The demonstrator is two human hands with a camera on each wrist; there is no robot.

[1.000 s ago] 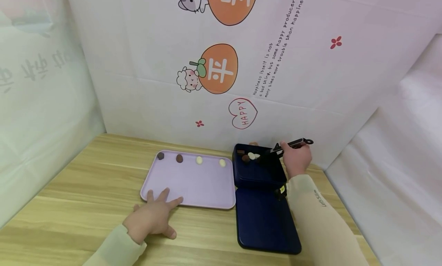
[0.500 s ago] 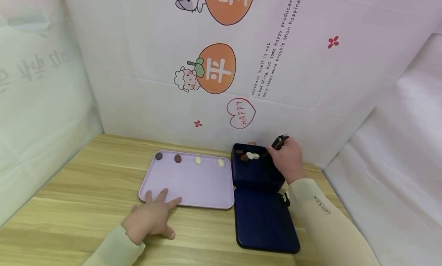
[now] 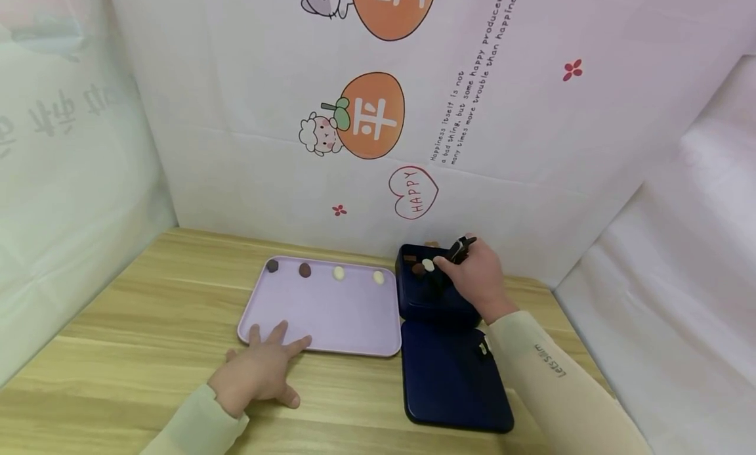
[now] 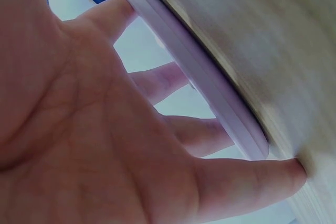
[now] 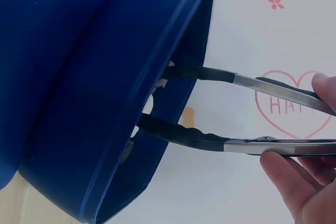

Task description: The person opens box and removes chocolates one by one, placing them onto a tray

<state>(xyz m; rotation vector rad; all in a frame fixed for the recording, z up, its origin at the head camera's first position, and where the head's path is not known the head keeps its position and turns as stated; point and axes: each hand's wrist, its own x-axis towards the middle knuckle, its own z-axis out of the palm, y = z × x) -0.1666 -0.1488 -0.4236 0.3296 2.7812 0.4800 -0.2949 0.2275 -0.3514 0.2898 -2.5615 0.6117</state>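
Across the wooden table (image 3: 147, 324), there's a lilac tray (image 3: 331, 314) beside an open navy box (image 3: 437, 308), with a navy lid (image 3: 455, 392) just in front. Left hand (image 3: 260, 369) has fingers spread wide at the tray's near edge. Right hand (image 3: 481, 278) grips tongs (image 3: 461, 248), arms apart, tips inside the box. 4 small pieces (image 3: 304, 270) line the tray's far side; a white piece (image 3: 428, 264) and others sit boxed. Looks like the picking-up step imo, so next calls for a gentle squeeze on 1.

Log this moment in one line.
right grip: holds tongs, dipped into blue box | left grip: touches purple tray | tray: four pieces along far edge
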